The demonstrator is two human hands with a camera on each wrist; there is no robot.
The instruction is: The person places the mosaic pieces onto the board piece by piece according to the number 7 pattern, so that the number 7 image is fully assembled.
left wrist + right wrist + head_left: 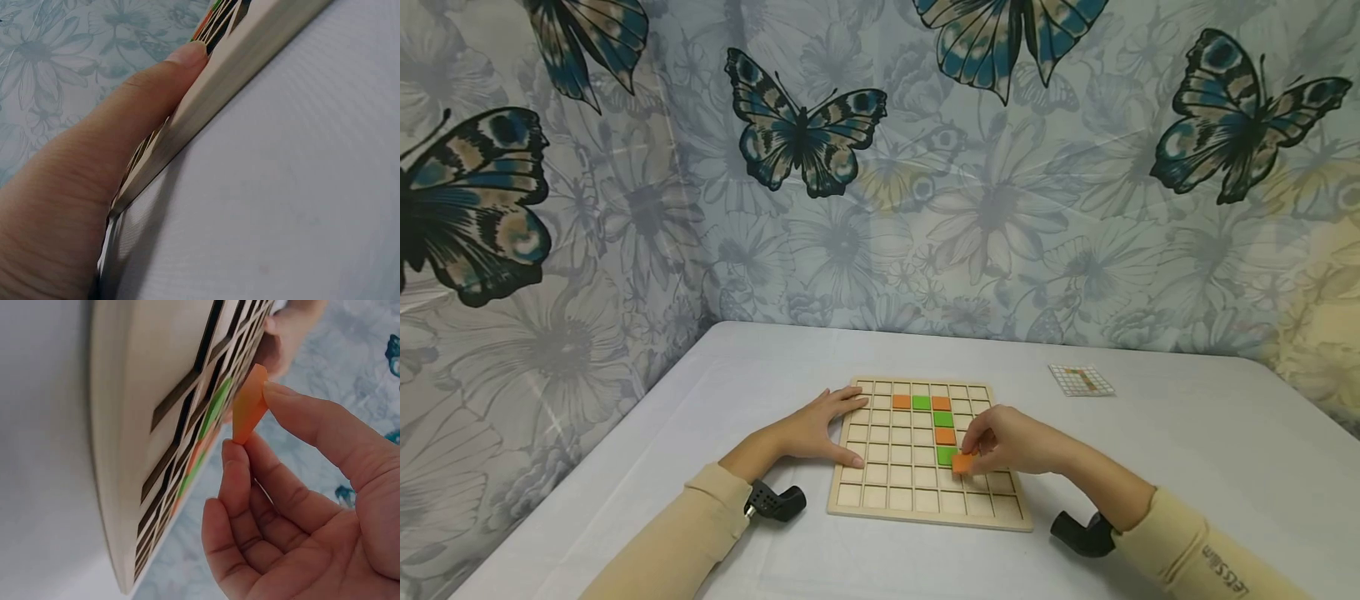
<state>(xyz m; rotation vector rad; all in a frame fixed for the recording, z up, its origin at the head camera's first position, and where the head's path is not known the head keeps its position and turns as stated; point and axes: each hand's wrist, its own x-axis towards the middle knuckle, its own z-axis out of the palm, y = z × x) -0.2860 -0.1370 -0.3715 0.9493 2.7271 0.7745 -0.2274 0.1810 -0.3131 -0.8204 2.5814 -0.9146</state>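
A wooden grid board (887,498) lies flat on the table, with several orange and green tiles set in its cells. They form a row near the far side and a column running toward the near side; one green tile (946,456) ends the column. My right hand (1017,442) pinches an orange tile (250,405) between thumb and fingers, tilted just above the board beside that green tile. My left hand (812,429) rests on the board's left edge, fingers spread, its thumb (159,84) lying over the rim in the left wrist view.
A small printed pattern card (1081,381) lies on the white-covered table (760,375), beyond the board to the right. Black wrist cameras jut from both sleeves, near the board's lower corners. A butterfly-patterned cloth (992,208) hangs behind the table.
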